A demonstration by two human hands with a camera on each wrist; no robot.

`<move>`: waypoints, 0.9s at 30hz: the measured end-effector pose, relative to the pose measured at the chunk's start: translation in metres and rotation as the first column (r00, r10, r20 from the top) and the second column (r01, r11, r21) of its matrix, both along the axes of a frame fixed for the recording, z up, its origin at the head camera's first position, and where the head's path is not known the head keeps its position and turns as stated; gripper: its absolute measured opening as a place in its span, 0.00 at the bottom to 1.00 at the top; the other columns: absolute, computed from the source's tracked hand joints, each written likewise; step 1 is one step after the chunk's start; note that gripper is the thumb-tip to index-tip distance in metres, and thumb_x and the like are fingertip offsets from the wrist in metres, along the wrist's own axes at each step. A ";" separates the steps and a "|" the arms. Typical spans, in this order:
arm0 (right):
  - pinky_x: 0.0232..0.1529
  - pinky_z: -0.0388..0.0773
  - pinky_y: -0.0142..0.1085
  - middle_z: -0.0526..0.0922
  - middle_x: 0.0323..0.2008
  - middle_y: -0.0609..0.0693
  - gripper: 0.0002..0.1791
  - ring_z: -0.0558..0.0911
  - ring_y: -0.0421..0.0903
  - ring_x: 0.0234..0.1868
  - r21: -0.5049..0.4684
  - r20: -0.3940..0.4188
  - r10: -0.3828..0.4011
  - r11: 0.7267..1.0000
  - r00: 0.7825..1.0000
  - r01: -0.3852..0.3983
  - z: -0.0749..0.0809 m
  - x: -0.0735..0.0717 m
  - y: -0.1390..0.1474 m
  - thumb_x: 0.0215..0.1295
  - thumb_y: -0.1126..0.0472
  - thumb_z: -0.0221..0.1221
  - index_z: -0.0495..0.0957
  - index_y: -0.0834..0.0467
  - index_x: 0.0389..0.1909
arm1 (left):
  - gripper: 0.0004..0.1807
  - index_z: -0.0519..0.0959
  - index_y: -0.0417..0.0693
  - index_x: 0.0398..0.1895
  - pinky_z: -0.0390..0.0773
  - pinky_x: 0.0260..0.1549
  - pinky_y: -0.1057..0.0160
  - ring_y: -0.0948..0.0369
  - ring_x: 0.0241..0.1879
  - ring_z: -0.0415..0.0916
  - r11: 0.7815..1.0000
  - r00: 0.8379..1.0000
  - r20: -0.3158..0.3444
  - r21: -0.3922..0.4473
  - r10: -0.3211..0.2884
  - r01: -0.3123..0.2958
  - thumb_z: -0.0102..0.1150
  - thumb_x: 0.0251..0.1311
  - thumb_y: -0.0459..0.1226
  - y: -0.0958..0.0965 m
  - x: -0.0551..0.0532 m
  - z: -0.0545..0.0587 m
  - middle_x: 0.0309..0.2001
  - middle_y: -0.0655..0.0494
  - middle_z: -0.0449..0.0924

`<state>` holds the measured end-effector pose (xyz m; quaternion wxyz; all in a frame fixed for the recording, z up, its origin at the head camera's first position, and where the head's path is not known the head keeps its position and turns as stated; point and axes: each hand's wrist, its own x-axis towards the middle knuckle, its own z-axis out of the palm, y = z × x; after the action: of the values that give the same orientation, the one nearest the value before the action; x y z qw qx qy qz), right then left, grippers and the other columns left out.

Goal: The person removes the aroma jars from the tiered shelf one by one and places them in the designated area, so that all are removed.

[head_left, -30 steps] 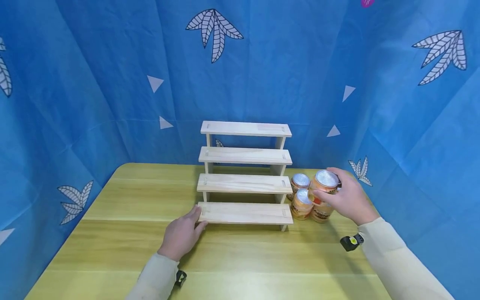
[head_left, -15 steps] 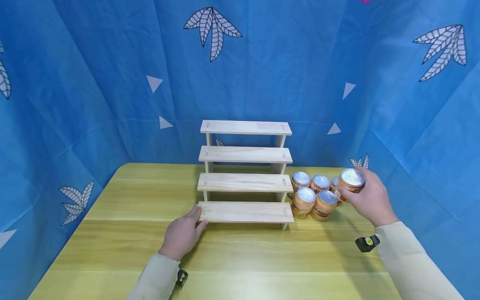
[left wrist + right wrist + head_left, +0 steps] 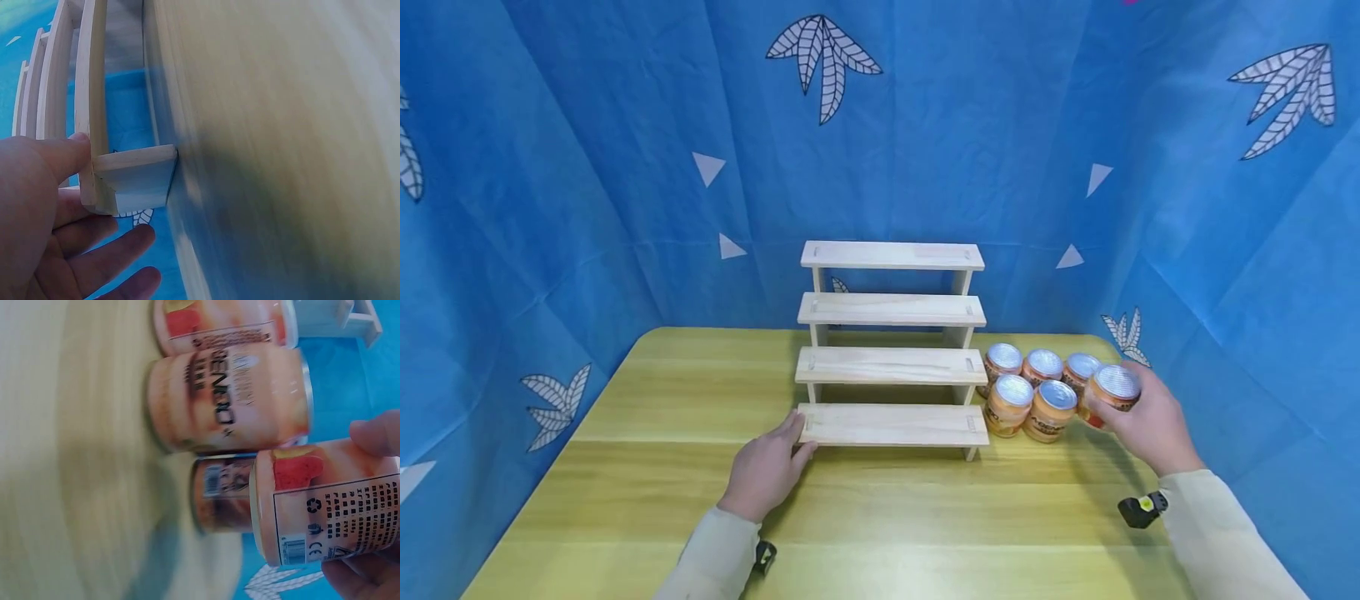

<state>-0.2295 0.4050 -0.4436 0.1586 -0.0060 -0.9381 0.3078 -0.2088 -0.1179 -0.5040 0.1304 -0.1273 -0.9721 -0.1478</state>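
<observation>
My right hand (image 3: 1156, 421) grips an orange-labelled can (image 3: 1117, 382) with a silver lid, at the right end of a group of similar cans. In the right wrist view this can (image 3: 325, 500) shows a panel of print, with thumb and fingers around its sides and its base raised off the tabletop. My left hand (image 3: 765, 467) holds the left end of the lowest board (image 3: 891, 424) of a pale wooden four-step stand. Up close in the left wrist view, the thumb lies over the board end (image 3: 92, 112) and fingers are beneath it.
Several cans (image 3: 1049, 410) stand upright in two rows just right of the stand, on a yellow wooden table (image 3: 880, 517). The stand's upper boards (image 3: 891, 309) rise toward a blue patterned curtain (image 3: 925, 125) behind and at both sides.
My right hand has carried the can rightward from over the front cans to the right end of the group, then lower. My left hand stays on the stand.
</observation>
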 end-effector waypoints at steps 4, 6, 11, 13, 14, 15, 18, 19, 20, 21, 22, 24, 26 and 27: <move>0.47 0.74 0.65 0.69 0.60 0.76 0.51 0.74 0.73 0.55 -0.009 0.042 0.015 1.000 0.999 -0.015 -0.011 -0.002 0.003 0.65 0.47 0.67 0.52 0.72 0.74 | 0.30 0.75 0.39 0.66 0.77 0.18 0.60 0.45 0.37 0.86 1.000 1.000 0.001 -0.004 0.006 -0.006 0.60 0.70 0.50 0.000 -0.002 0.001 0.67 0.44 0.73; 0.47 0.74 0.65 0.69 0.60 0.77 0.49 0.74 0.73 0.54 -0.016 0.056 0.027 1.000 0.998 -0.026 -0.016 -0.004 0.004 0.65 0.49 0.68 0.53 0.72 0.73 | 0.30 0.75 0.39 0.66 0.78 0.19 0.60 0.45 0.39 0.86 1.000 1.000 0.004 -0.006 0.009 -0.009 0.60 0.69 0.50 0.000 -0.002 0.001 0.67 0.44 0.73; 0.48 0.74 0.64 0.71 0.57 0.76 0.45 0.75 0.71 0.53 -0.041 0.048 0.064 0.997 0.997 -0.062 -0.031 -0.008 0.005 0.63 0.55 0.69 0.57 0.73 0.70 | 0.30 0.75 0.39 0.66 0.83 0.27 0.54 0.43 0.44 0.85 1.000 1.000 0.011 0.005 0.010 -0.010 0.61 0.69 0.49 0.001 0.000 0.002 0.67 0.44 0.72; 0.49 0.74 0.65 0.72 0.57 0.75 0.44 0.76 0.71 0.53 -0.047 0.046 0.069 0.997 0.997 -0.067 -0.037 -0.009 0.006 0.62 0.55 0.70 0.58 0.74 0.69 | 0.30 0.74 0.39 0.67 0.84 0.30 0.52 0.43 0.47 0.84 1.000 1.000 0.014 0.006 0.012 -0.012 0.60 0.69 0.49 0.001 0.001 0.001 0.67 0.44 0.72; 0.50 0.73 0.66 0.72 0.57 0.76 0.45 0.75 0.72 0.53 -0.053 0.051 0.071 0.996 0.996 -0.068 -0.039 -0.009 0.006 0.62 0.56 0.70 0.58 0.74 0.69 | 0.30 0.74 0.39 0.67 0.84 0.32 0.51 0.42 0.48 0.84 1.000 1.000 0.014 0.006 0.012 -0.012 0.61 0.69 0.49 0.002 0.001 0.001 0.67 0.43 0.72; 0.50 0.73 0.66 0.71 0.57 0.76 0.45 0.75 0.72 0.54 -0.056 0.054 0.069 0.996 0.996 -0.066 -0.041 -0.009 0.006 0.62 0.56 0.70 0.57 0.75 0.69 | 0.30 0.74 0.39 0.67 0.85 0.33 0.50 0.42 0.49 0.83 1.000 1.000 0.018 0.006 0.015 -0.015 0.60 0.70 0.50 0.002 0.001 0.000 0.68 0.44 0.72; 0.51 0.72 0.67 0.71 0.58 0.76 0.46 0.75 0.73 0.54 -0.057 0.068 0.067 0.996 0.995 -0.063 -0.045 -0.009 0.007 0.62 0.55 0.70 0.56 0.75 0.70 | 0.31 0.74 0.39 0.67 0.85 0.34 0.49 0.42 0.48 0.83 1.000 1.000 0.016 0.006 0.014 -0.014 0.61 0.69 0.49 0.002 0.001 0.000 0.67 0.43 0.72; 0.51 0.71 0.67 0.70 0.58 0.76 0.46 0.74 0.73 0.55 -0.060 0.069 0.067 0.996 0.995 -0.063 -0.046 -0.009 0.007 0.62 0.55 0.70 0.56 0.75 0.70 | 0.30 0.74 0.38 0.67 0.85 0.34 0.49 0.42 0.48 0.84 1.000 1.000 0.012 0.007 0.011 -0.011 0.61 0.69 0.49 0.002 0.001 0.000 0.67 0.43 0.72; 0.52 0.71 0.67 0.71 0.58 0.76 0.45 0.74 0.73 0.55 -0.063 0.069 0.069 0.996 0.995 -0.064 -0.048 -0.010 0.007 0.62 0.55 0.70 0.57 0.75 0.69 | 0.30 0.74 0.38 0.67 0.85 0.34 0.49 0.42 0.47 0.84 1.000 1.000 0.005 0.009 0.007 -0.007 0.61 0.69 0.49 0.002 0.001 0.001 0.67 0.42 0.73; 0.52 0.71 0.67 0.71 0.58 0.76 0.45 0.74 0.73 0.55 -0.063 0.066 0.068 0.996 0.996 -0.064 -0.049 -0.010 0.007 0.63 0.55 0.69 0.57 0.74 0.69 | 0.30 0.74 0.38 0.67 0.85 0.35 0.49 0.42 0.47 0.84 1.000 1.000 0.004 0.008 0.006 -0.006 0.61 0.69 0.49 0.002 0.001 0.001 0.67 0.42 0.72; 0.52 0.71 0.67 0.71 0.58 0.75 0.44 0.74 0.72 0.55 -0.064 0.064 0.067 0.996 0.996 -0.062 -0.050 -0.011 0.007 0.63 0.55 0.69 0.58 0.74 0.69 | 0.30 0.74 0.38 0.67 0.85 0.35 0.49 0.42 0.47 0.84 1.000 1.000 0.001 0.008 0.005 -0.005 0.61 0.69 0.49 0.002 0.000 0.002 0.67 0.42 0.72; 0.53 0.71 0.67 0.71 0.58 0.75 0.44 0.74 0.72 0.56 -0.069 0.059 0.062 0.996 0.996 -0.058 -0.052 -0.012 0.007 0.64 0.54 0.69 0.58 0.74 0.69 | 0.30 0.74 0.38 0.66 0.85 0.36 0.49 0.42 0.48 0.84 1.000 1.000 -0.001 0.006 0.003 -0.003 0.61 0.69 0.49 0.002 0.000 0.002 0.67 0.42 0.73; 0.53 0.70 0.66 0.71 0.59 0.75 0.44 0.73 0.72 0.57 -0.071 0.056 0.056 0.996 0.997 -0.052 -0.053 -0.013 0.008 0.64 0.52 0.68 0.58 0.73 0.69 | 0.31 0.74 0.38 0.67 0.85 0.38 0.48 0.42 0.49 0.83 1.000 1.000 0.003 0.002 0.004 -0.004 0.61 0.69 0.49 0.002 0.000 0.002 0.67 0.42 0.73; 0.53 0.70 0.67 0.71 0.59 0.74 0.44 0.73 0.72 0.57 -0.073 0.053 0.055 0.996 0.997 -0.051 -0.054 -0.014 0.008 0.64 0.52 0.68 0.58 0.73 0.69 | 0.31 0.74 0.38 0.67 0.85 0.39 0.48 0.42 0.50 0.83 1.000 1.000 0.008 0.001 0.006 -0.006 0.60 0.70 0.50 0.002 0.000 0.003 0.67 0.42 0.72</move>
<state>-0.2434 0.4130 -0.4975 0.1242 0.0050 -0.9303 0.3451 -0.2084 -0.1155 -0.5013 0.1268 -0.1239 -0.9729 -0.1485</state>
